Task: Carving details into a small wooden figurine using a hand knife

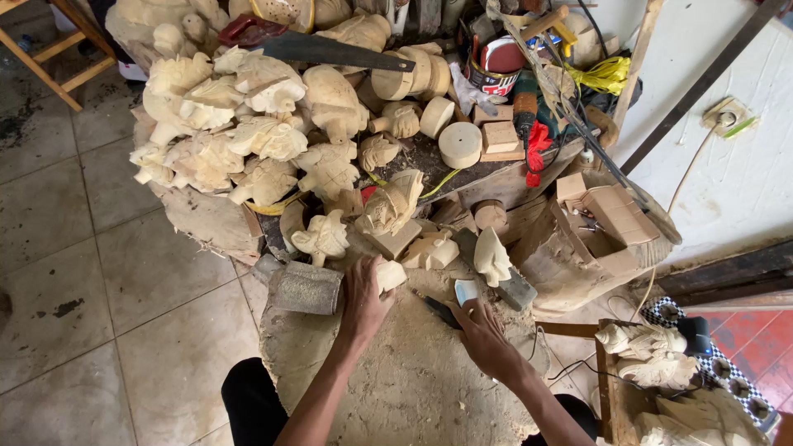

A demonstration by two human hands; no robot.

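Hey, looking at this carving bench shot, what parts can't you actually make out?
Head view only:
- Small wood piece: its underside is hidden by the left hand.
- Dark tool: its rear end is covered by the right hand.
- Carvings at lower right: cut off by the frame's bottom edge.
- Cans and clutter at top: too jumbled to identify.

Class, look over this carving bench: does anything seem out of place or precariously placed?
Yes: a handsaw lies loosely across the heap of pale carvings, not on a flat surface. The left hand grips a wood piece.
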